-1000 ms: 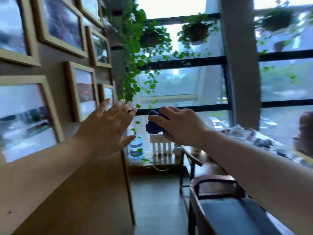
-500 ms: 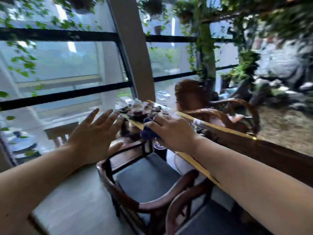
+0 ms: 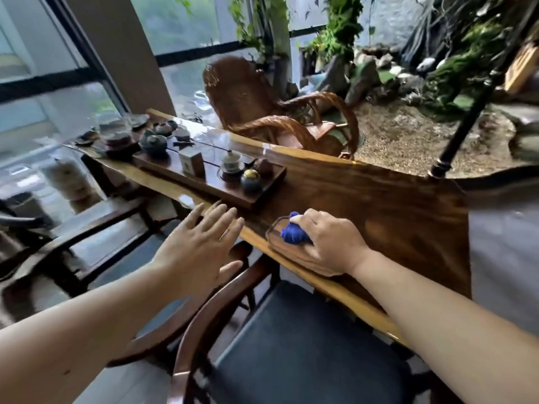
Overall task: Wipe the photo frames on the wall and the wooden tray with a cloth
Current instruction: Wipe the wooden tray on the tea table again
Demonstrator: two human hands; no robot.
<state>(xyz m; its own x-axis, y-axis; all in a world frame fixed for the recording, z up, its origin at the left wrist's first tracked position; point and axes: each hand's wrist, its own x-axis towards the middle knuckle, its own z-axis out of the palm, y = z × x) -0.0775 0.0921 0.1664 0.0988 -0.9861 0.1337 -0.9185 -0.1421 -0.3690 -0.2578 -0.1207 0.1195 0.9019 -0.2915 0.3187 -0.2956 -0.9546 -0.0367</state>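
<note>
My right hand (image 3: 329,240) is closed on a bunched blue cloth (image 3: 293,233) and presses it onto a small oval wooden tray (image 3: 294,255) lying at the near edge of the long wooden table (image 3: 379,205). My left hand (image 3: 201,243) hovers flat and empty with spread fingers, left of the tray, just off the table's edge and above a chair arm. The photo frames on the wall are out of view.
A dark tea tray (image 3: 210,176) with cups, a teapot and small jars sits further along the table. A cushioned wooden armchair (image 3: 291,345) stands right below my arms, another chair (image 3: 87,234) to the left, a wicker rocker (image 3: 262,112) beyond the table.
The view has swung from the wall of photo frames past the window to the table. My right hand has come down with the cloth onto the small tray; my left hand followed, still empty.
</note>
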